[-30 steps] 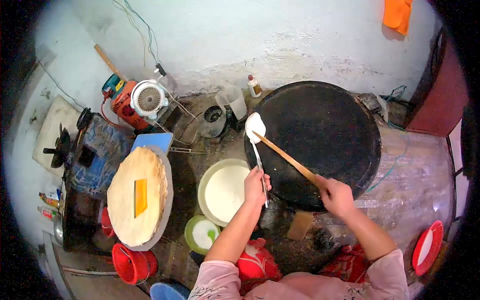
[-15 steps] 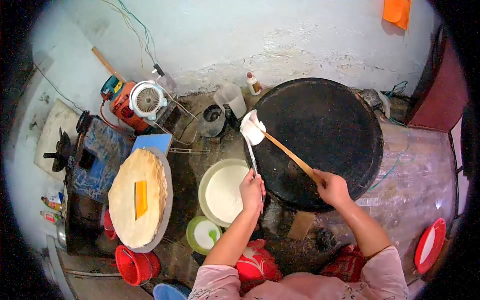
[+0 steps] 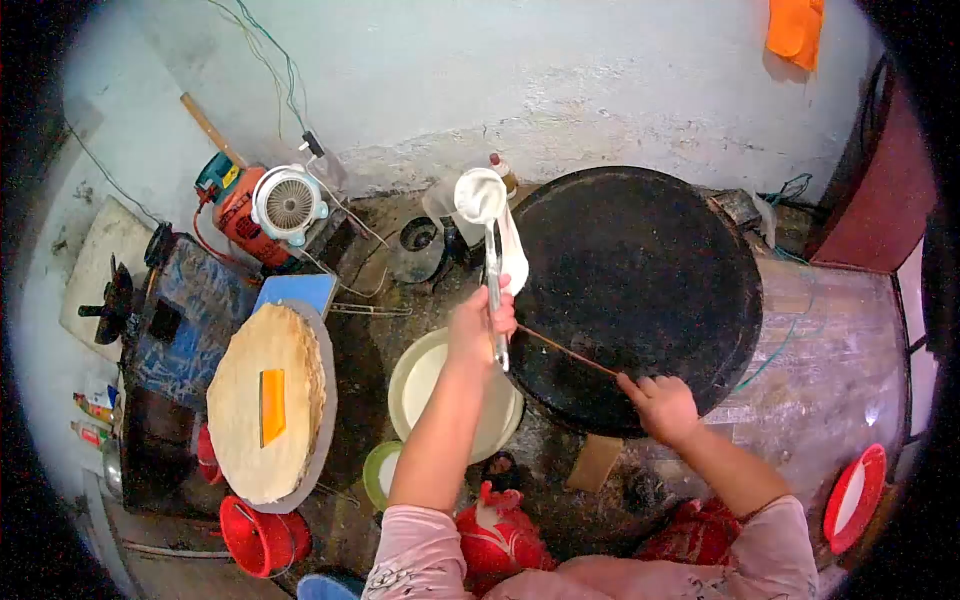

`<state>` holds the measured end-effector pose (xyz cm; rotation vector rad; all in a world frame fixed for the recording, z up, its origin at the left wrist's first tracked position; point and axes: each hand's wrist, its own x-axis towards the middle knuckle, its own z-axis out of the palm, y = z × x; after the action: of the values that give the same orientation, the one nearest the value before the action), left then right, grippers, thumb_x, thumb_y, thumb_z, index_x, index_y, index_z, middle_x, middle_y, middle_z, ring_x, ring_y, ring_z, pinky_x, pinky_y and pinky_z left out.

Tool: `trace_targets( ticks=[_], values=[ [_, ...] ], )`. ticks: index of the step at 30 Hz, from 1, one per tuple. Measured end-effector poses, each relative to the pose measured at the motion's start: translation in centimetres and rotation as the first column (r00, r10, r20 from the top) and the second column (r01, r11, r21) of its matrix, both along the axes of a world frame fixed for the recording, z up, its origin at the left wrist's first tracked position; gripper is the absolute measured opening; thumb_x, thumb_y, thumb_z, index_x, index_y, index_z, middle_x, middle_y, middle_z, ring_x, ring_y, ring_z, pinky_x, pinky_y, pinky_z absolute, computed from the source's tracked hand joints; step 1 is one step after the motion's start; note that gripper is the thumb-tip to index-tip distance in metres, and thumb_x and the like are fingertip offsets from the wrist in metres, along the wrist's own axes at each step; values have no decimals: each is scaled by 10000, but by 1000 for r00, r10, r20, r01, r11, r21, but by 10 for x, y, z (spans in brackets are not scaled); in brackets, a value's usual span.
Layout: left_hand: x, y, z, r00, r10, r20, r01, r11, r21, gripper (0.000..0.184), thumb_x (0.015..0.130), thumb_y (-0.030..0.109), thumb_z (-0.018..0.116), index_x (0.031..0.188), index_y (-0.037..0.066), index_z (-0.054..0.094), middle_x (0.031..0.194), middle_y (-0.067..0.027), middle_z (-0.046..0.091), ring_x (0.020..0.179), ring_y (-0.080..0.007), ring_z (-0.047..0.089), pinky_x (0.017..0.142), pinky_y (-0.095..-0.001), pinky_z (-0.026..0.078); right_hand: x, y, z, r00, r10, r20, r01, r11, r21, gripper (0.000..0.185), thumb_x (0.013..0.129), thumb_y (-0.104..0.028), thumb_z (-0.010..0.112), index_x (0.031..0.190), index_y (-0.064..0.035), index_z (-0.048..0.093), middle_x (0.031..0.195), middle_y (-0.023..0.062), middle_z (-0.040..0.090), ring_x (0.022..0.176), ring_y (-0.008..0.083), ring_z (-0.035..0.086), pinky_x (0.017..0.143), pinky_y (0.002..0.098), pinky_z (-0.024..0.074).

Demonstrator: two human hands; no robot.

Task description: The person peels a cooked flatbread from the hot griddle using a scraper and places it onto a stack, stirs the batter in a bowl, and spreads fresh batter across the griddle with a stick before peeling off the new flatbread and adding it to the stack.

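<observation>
My left hand [image 3: 483, 325] grips a metal ladle [image 3: 491, 260] by its handle. The ladle's round cup, coated in white batter, is raised past the left edge of a big round black griddle [image 3: 640, 290]. Beside the cup hangs a white strip [image 3: 512, 255]; whether it is falling batter or a coated tool end, I cannot tell. My right hand [image 3: 662, 408] is closed on a thin wooden stick [image 3: 570, 350] over the griddle's front left part. Its far end reaches close to my left hand. Below my left forearm stands a wide bowl of white batter [image 3: 418, 385].
To the left, a yellow scraper [image 3: 272, 405] lies on a stack of thin round flatbreads [image 3: 235, 400]. A green bowl [image 3: 375, 470], a red bucket [image 3: 262, 540] and a blower [image 3: 288, 200] stand around. A red basin [image 3: 858, 500] sits at far right.
My left hand has lifted the ladle up and away, turning its cup to show the inside. My right hand has lowered slightly, and the stick's far end has dropped towards my left hand.
</observation>
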<state>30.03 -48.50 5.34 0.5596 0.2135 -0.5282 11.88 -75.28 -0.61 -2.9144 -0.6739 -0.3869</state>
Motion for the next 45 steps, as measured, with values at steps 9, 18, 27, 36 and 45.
trace_targets(
  ticks=[9,18,27,36,45],
  values=[
    [-20,3,68,985,-167,30,140,704,-697,387,903,31,310,1269,-95,338,633,-22,404,470,-96,406,405,-222,378,88,29,10,985,-125,118,153,952,-263,491,806,-118,464,1294,-114,412,804,59,517,678,207,531,605,345,440],
    [-92,62,36,990,-69,-119,-41,682,-731,407,915,68,307,1297,-75,310,598,-11,400,436,-98,402,387,-230,373,72,65,-1,932,-269,-244,314,934,169,460,728,-63,548,1181,-144,544,808,107,568,672,260,587,588,388,477],
    [-190,146,-63,942,90,-323,-273,764,-584,385,890,65,342,1247,-71,392,602,1,402,454,-74,396,398,-188,370,76,45,2,945,-267,-188,286,955,82,429,742,-109,526,1168,-156,513,801,96,541,685,283,598,583,399,498],
    [-220,164,-122,802,330,-498,-510,813,-282,324,893,63,314,1113,-129,454,560,14,413,406,-69,386,372,-180,358,89,46,0,929,-289,-232,334,923,189,491,702,-131,568,1187,-194,523,829,102,557,700,277,593,606,409,496],
    [-211,145,-96,730,178,-659,-560,709,-429,325,877,59,333,1105,-143,447,547,4,420,425,-78,401,387,-191,369,107,39,-20,944,-328,-42,322,886,334,377,736,-95,521,1100,-166,587,781,103,571,676,293,591,585,397,488]
  ],
)
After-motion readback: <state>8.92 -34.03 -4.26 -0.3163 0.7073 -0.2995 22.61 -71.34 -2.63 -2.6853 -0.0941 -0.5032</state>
